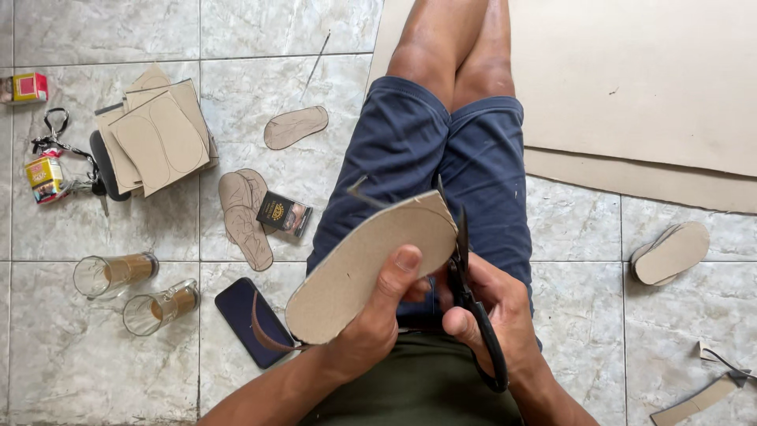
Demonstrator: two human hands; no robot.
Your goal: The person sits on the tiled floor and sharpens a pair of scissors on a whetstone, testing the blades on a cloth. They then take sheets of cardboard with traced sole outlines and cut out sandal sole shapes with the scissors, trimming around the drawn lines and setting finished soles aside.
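The sole cutout [367, 268] in my left hand [371, 323] is matt, slightly fibrous grey-brown cardboard. The scissors [471, 304] in my right hand [493, 315] are dark, dull metal. My shorts [441, 150] are blue woven cloth; the floor tiles [260, 31] are glossy mottled marble-look ceramic.

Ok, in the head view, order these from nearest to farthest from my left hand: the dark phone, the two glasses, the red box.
From the left hand:
1. Dark phone, on the floor tile just left of that hand.
2. Two glasses, lying on their sides farther left.
3. Red box, at the far upper-left edge.
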